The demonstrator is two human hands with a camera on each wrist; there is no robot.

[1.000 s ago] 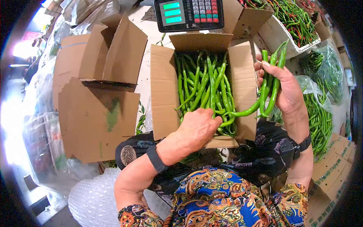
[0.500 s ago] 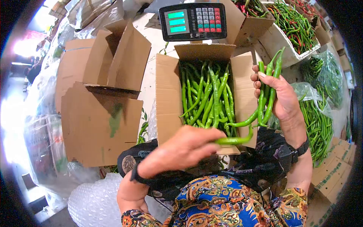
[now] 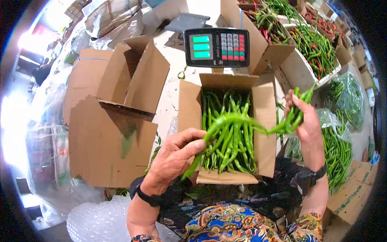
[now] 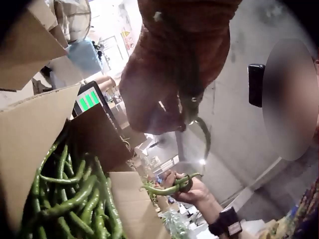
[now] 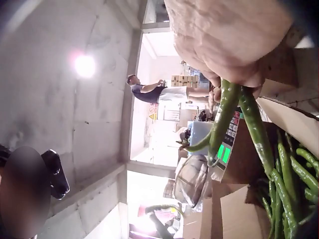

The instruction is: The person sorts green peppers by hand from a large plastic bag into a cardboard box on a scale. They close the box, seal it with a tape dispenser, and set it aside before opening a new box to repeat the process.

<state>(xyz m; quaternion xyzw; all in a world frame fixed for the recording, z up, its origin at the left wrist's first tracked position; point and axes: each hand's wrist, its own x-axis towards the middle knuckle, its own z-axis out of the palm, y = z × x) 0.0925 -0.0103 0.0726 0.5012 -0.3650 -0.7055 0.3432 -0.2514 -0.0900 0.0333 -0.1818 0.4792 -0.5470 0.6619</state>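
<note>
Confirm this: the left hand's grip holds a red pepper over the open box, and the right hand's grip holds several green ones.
Not quite: the head view shows the left hand's grip holding a green pepper, not a red one. The rest stands.

Head view: left side is glaring, edges are bowing, raised pepper [image 3: 235, 117] is blurring. Right wrist view: lamp [image 5: 84, 65] is blazing.

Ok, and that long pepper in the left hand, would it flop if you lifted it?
The long green pepper probably bends only a little, since it holds its curve above the box. Its shiny skin looks a bit slippery, too.
</note>
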